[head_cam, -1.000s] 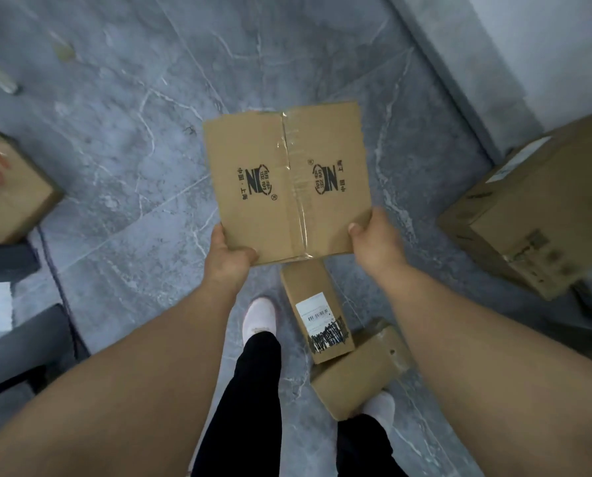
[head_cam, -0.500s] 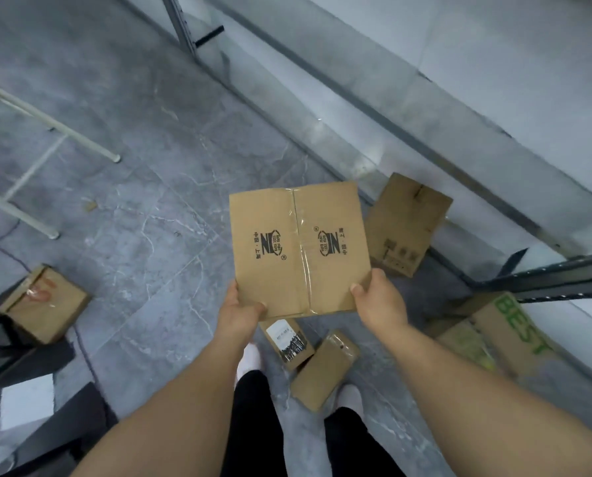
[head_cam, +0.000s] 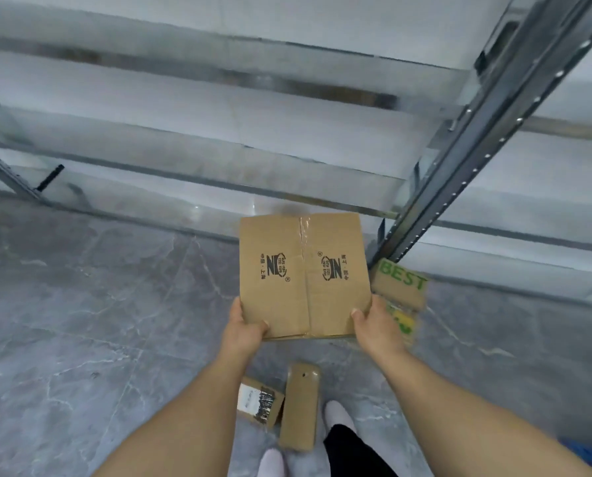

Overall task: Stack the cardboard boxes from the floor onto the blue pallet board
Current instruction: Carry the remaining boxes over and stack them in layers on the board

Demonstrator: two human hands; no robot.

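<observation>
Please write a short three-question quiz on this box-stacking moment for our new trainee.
1. True or false: both hands hold the printed box clear of the floor.
2. How many small boxes lie near the person's feet?
3. Which word is printed in green on the flat cardboard by the rack post? A) FAST B) BEST C) SHIP

Key:
1. True: the left hand and right hand grip its near corners.
2. Two: a labelled box and a plain box.
3. B.
</observation>
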